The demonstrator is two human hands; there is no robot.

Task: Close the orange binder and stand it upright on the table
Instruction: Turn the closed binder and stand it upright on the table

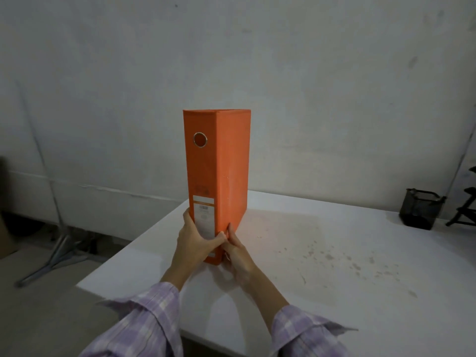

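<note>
Looking from our sleeves outward, we note both hands clasped low on the orange binder (pixel 217 181), near the front left corner of the desk (pixel 322 266). Our left hand (pixel 194 239) wraps the spine at its foot, fingers curled round the far left edge, thumb across the white label (pixel 204 217). Our right hand (pixel 235 252) presses the right cover at the bottom corner, fingers closed against it; the thumbs nearly meet.

Binder is shut, covers together, long axis vertical, spine with its metal ring hole (pixel 200 139) facing us. Its bottom edge seems to rest on the desk, though our hands hide part of the contact.

Judgement: the task is all but done. The coming move turns on that vertical axis: the binder rises straight up and away from both hands, equally close to each, so both should release together, sideways, without nudging the base. It is tall and narrow, so a tip to either side is the risk.

Farther off, a dark mesh pen holder (pixel 421 212) stands well apart at the right edge.
</note>
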